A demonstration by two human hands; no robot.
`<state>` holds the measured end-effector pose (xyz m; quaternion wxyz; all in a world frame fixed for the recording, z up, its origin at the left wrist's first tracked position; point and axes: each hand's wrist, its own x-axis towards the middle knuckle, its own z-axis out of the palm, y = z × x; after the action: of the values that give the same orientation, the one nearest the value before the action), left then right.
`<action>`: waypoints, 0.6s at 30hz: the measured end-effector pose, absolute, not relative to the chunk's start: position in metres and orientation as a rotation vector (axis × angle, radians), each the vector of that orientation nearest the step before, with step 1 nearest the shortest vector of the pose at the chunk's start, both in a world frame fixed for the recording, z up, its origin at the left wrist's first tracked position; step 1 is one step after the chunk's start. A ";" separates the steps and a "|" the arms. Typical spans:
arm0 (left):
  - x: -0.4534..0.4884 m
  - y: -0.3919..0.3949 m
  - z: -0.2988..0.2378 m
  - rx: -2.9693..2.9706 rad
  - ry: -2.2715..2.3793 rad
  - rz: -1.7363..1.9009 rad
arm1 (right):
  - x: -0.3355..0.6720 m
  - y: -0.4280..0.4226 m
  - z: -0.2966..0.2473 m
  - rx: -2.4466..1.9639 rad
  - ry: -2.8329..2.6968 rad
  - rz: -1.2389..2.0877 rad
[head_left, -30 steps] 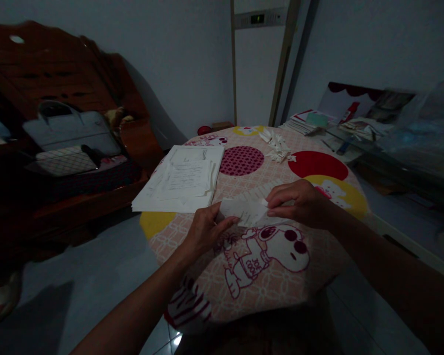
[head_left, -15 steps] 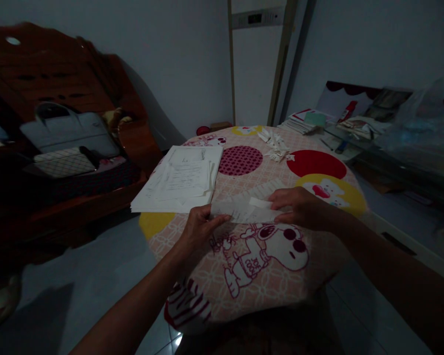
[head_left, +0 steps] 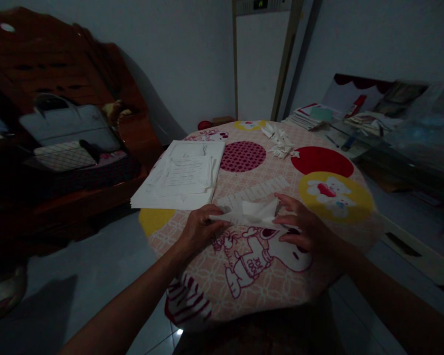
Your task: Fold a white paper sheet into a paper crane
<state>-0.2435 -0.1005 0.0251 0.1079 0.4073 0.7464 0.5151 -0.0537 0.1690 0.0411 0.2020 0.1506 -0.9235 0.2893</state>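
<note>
A thin white sheet of paper [head_left: 259,211], partly folded over on itself, is held just above the table in front of me. My left hand [head_left: 202,227] pinches its left end between thumb and fingers. At the paper's right end, my right hand [head_left: 305,224] has its fingers spread apart. Its fingertips are close to the paper's edge, and I cannot tell whether they touch it. Behind the sheet lies a row of pale paper strips [head_left: 261,190] on the patterned tablecloth [head_left: 222,286]. To the left is a stack of papers [head_left: 155,190] with smaller handwritten sheets [head_left: 188,175] on top.
Crumpled white paper scraps [head_left: 280,140] lie at the table's far side. On the right stands a glass-topped surface with papers [head_left: 311,116] and a plastic bag [head_left: 436,118]. A wooden bench [head_left: 133,133] on the left bears a light handbag [head_left: 70,125].
My right hand has let go of the paper's right end and its fingers have spread. The paper has buckled and folded up. My left hand keeps its hold. The view has shifted slightly.
</note>
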 end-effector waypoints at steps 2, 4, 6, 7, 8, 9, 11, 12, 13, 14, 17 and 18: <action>-0.244 -0.100 0.025 1.263 2.193 1.508 | -0.058 0.168 0.039 0.409 -2.564 0.851; -0.244 -0.100 0.025 1.307 2.192 1.496 | -0.064 0.165 0.037 0.422 -2.593 0.866; -0.244 -0.099 0.026 1.352 2.204 1.488 | -0.071 0.162 0.036 0.438 -2.645 0.832; -0.244 -0.098 0.027 1.380 2.209 1.490 | -0.075 0.162 0.035 0.449 -2.655 0.814; -0.245 -0.098 0.027 1.413 2.205 1.491 | -0.078 0.162 0.035 0.459 -2.653 0.810; -0.246 -0.097 0.027 1.447 2.194 1.496 | -0.080 0.162 0.035 0.475 -2.646 0.821; -0.250 -0.095 0.026 1.516 2.158 1.511 | -0.084 0.162 0.037 0.516 -2.640 0.861; -0.252 -0.094 0.026 1.548 2.139 1.520 | -0.085 0.162 0.039 0.535 -2.645 0.872; -0.255 -0.093 0.027 1.576 2.124 1.526 | -0.086 0.162 0.042 0.555 -2.652 0.871; -0.256 -0.091 0.028 1.594 2.116 1.527 | -0.087 0.161 0.045 0.577 -2.659 0.861; -0.258 -0.085 0.033 1.589 2.131 1.508 | -0.091 0.157 0.054 0.593 -2.645 0.823; -0.258 -0.083 0.035 1.571 2.143 1.495 | -0.091 0.155 0.057 0.577 -2.639 0.805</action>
<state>-0.2576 -0.0835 0.0348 0.0465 0.5148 0.7020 0.4899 -0.0914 0.1554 0.0565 0.1607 0.2022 -0.9240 0.2820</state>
